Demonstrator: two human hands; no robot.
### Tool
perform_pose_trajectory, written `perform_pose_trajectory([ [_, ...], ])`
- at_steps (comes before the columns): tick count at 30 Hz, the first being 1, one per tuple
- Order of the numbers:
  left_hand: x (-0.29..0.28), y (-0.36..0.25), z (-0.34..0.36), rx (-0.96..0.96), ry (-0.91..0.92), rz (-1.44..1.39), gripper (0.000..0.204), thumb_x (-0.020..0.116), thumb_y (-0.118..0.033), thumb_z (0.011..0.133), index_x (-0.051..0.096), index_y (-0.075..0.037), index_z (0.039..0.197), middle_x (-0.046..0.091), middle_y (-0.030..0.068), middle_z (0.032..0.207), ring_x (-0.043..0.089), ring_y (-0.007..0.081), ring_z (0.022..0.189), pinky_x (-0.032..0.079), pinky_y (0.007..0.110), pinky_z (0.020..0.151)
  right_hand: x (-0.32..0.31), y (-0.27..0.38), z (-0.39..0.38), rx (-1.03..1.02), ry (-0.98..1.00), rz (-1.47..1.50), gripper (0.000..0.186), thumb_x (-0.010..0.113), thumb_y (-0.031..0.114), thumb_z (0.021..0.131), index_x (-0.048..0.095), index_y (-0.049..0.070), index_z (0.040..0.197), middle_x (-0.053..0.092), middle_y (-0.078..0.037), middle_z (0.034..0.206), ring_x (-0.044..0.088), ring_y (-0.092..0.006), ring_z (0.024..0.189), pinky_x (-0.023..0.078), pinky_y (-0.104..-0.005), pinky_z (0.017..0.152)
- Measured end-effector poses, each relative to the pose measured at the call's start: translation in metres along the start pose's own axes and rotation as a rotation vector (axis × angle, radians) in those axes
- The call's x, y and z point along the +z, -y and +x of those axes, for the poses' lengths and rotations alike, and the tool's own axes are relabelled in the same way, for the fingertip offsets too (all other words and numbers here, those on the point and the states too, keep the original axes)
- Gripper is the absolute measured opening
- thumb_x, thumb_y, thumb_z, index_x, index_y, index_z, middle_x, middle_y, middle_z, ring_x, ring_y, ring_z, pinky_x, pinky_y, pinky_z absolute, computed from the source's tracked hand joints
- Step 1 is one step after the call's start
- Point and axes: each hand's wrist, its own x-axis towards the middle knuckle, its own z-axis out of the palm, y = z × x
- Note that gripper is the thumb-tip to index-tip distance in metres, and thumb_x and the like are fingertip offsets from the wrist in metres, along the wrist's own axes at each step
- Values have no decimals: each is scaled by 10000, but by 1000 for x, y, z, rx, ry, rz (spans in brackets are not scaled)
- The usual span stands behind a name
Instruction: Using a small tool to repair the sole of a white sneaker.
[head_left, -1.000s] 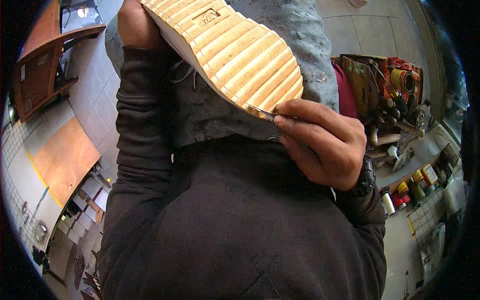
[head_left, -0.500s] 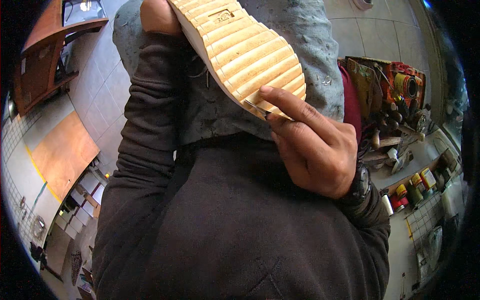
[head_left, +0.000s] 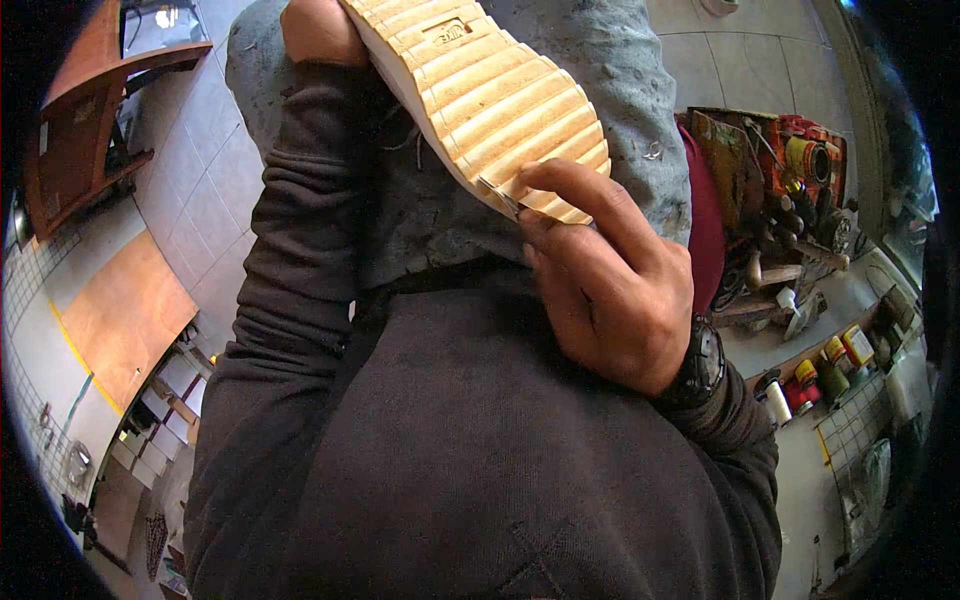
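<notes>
In the head view, a sneaker [head_left: 404, 85] is lying sole-up over the lap of the grey-blue trousers [head_left: 645, 110], its ribbed cream outsole [head_left: 495, 115] facing the camera. The left hand [head_left: 322, 32] is bearing on the shoe's upper-left side; its fingers are hiding behind the shoe or beyond the frame, so I cannot tell how its grip is closing. The right hand [head_left: 620, 300] is pinching a slim metal tool [head_left: 503, 195] at the outsole's near-left rim, its grip closed on the shank, while the index finger is arching over the ribs and appears to be resting there. A black wristwatch [head_left: 703, 365] is sitting just behind that hand, near the dark sweatshirt [head_left: 500, 420].

For fine work at this rim, leaning the index finger on the ribs should be giving the tip a steady pivot. The point should be riding shallow, following the edge in short, light strokes, since pushing hard could be gouging the rubber or slipping toward the lap. The left hand should be holding the shoe firmly, well clear of the tip.
</notes>
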Motion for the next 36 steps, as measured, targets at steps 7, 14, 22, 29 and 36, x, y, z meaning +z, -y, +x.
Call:
perform_pose_trajectory([
  [7, -7, 9, 3, -162, 24, -259, 474, 425, -294, 1139, 746, 53, 1108, 813, 157, 1012, 779, 243, 945, 612, 373, 906, 7, 5, 0, 0, -44, -25, 167, 775, -72, 875, 725, -18, 1025, 724, -198, 1271, 800, -364, 993, 653, -412, 777],
  [14, -5, 11, 4, -325, 5, -569, 506, 393, -309, 1140, 750, 49, 1100, 816, 150, 1021, 779, 248, 945, 614, 365, 898, 11, 15, 5, 50, -52, -55, 142, 780, -37, 894, 738, 3, 1024, 720, -191, 1248, 801, -335, 933, 631, -401, 725],
  [22, -7, 5, -6, -98, -29, -273, 484, 394, -291, 1132, 744, 42, 1101, 819, 150, 1014, 789, 266, 937, 619, 374, 905, 19, 24, 7, 108, -74, -45, 138, 771, -39, 903, 748, -3, 1035, 692, -186, 1262, 793, -299, 873, 624, -380, 731],
  [29, -16, 4, -13, -3, 1, -346, 463, 500, -340, 1111, 747, 51, 1100, 825, 170, 1002, 800, 306, 952, 618, 396, 921, 23, 30, 10, 135, -101, -55, 165, 773, -44, 896, 752, 1, 1053, 683, -203, 1240, 785, -317, 865, 627, -386, 747],
  [36, -19, 36, -8, -45, -136, -92, 482, 443, -295, 1165, 663, 103, 1324, 796, 203, 1204, 793, 289, 1061, 620, 397, 980, 25, 40, 15, 156, -122, -97, 177, 770, -58, 889, 752, -4, 1057, 687, -197, 1241, 772, -302, 836, 613, -382, 734],
])
